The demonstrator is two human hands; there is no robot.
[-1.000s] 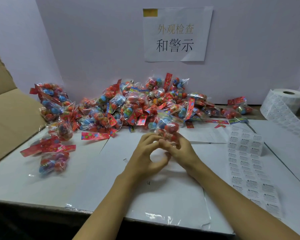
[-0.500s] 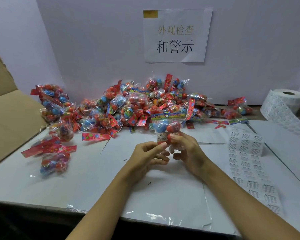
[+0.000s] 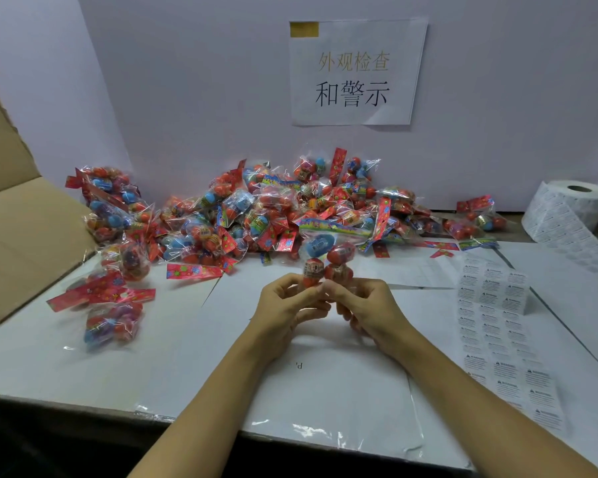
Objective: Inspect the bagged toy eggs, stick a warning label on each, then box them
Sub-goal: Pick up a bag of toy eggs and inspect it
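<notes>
Upright between left hand (image 3: 283, 305) and right hand (image 3: 370, 308) fingertips — clear bag (image 3: 327, 260), pinched: one blue egg, three red

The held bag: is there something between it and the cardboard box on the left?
Yes. The bag, gripped by both the left hand and the right hand, would cross loose bags lying on the table before the box; lifted over them, nothing visible blocks it.
</notes>
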